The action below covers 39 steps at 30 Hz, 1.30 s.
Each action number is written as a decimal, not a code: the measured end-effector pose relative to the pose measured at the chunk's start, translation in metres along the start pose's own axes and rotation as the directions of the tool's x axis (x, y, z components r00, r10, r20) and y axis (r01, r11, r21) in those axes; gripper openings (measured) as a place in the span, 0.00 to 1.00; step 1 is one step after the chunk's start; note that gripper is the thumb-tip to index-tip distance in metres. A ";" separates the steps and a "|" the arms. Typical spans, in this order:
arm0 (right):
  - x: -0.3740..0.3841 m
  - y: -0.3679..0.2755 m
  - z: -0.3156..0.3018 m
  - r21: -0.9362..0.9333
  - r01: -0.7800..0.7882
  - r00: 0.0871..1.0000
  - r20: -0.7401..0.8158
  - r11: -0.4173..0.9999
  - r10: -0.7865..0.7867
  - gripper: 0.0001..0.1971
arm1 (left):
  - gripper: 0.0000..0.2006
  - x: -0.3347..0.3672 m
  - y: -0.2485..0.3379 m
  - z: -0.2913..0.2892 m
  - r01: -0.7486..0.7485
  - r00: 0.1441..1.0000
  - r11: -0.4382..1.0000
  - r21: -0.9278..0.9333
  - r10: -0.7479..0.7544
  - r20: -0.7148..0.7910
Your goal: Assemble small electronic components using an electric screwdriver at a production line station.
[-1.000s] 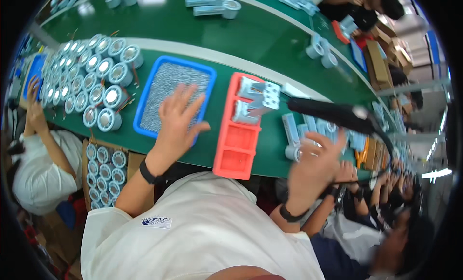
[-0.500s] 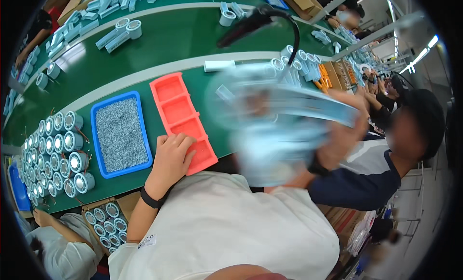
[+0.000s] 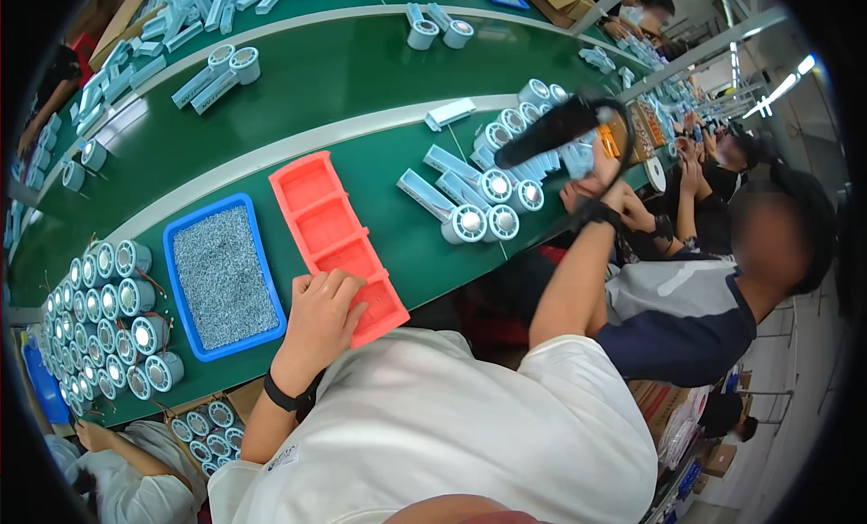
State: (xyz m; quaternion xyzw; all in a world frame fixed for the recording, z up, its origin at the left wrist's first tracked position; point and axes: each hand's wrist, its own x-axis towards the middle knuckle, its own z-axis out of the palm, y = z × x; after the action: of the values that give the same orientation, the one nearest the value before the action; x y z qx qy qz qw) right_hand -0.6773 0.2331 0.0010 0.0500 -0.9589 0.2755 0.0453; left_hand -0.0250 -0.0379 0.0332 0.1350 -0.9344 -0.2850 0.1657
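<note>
My left hand (image 3: 327, 309) rests on the near left edge of a red tray (image 3: 312, 208) divided into compartments. Its fingers are loosely bent and slightly apart, and I see nothing in them. Stretched far to the right, my right hand (image 3: 607, 176) is beside a cluster of light-blue pieces (image 3: 542, 154). A black cable and rod partly cover it, so its grip is hidden. Between the tray and that arm lie several light-blue round-headed pieces with long handles (image 3: 470, 222), heads towards me.
A blue tray of small grey bits (image 3: 226, 280) stands left of the red tray. Further left are rows of round light-blue motors (image 3: 135, 296). A black rod (image 3: 551, 134) hangs over the right side. A person in a cap (image 3: 781, 226) sits close on the right.
The blurred light-blue pieces that my right hand was moving now lie on the green table. That hand has gone further right. My left hand stays on the red tray.
</note>
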 end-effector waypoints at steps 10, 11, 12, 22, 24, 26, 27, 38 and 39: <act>-0.044 -0.385 0.070 0.138 0.768 0.557 0.340 0.626 -0.758 0.33 | 0.15 -0.005 -0.003 -0.012 0.070 0.990 0.997 -0.010 -0.068 0.121; -0.027 -0.389 0.108 0.048 0.798 0.553 0.336 0.600 -0.762 0.36 | 0.17 -0.006 -0.002 -0.015 0.076 0.983 0.997 -0.032 -0.069 0.169; -0.002 -0.387 0.142 -0.054 0.821 0.553 0.321 0.568 -0.769 0.40 | 0.18 0.001 -0.006 -0.017 0.069 0.977 0.996 -0.058 -0.055 0.208; 0.006 -0.385 0.191 0.048 0.639 0.571 0.639 0.768 -0.515 0.43 | 0.30 0.138 -0.059 -0.091 0.306 0.937 0.731 -0.610 -0.345 0.058; 0.011 -0.390 0.203 -0.056 0.729 0.561 0.620 0.682 -0.548 0.39 | 0.37 0.214 -0.082 -0.076 0.447 0.894 0.607 -0.657 -0.331 0.302; 0.003 -0.397 0.223 -0.114 0.801 0.555 0.511 0.588 -0.656 0.39 | 0.41 0.267 -0.103 -0.055 0.478 0.877 0.627 -0.615 -0.373 0.301; 0.003 -0.389 0.234 -0.194 0.834 0.547 0.411 0.516 -0.729 0.39 | 0.41 0.281 -0.107 -0.045 0.470 0.882 0.632 -0.616 -0.365 0.299; -0.168 -0.406 0.107 0.348 0.784 0.453 0.244 0.514 -0.857 0.24 | 0.48 0.305 -0.083 -0.015 0.354 0.822 0.238 -0.905 -0.540 0.179; -0.196 -0.397 0.101 0.311 0.896 0.323 0.029 0.315 -0.946 0.23 | 0.48 0.299 -0.079 -0.022 0.371 0.817 0.228 -0.900 -0.541 0.200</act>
State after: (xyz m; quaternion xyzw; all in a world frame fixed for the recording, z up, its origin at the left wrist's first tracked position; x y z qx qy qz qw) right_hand -0.4413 -0.1417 0.1013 0.6233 -0.7144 0.3053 0.0890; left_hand -0.2754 -0.2158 0.0743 0.3100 -0.5199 -0.7725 0.1921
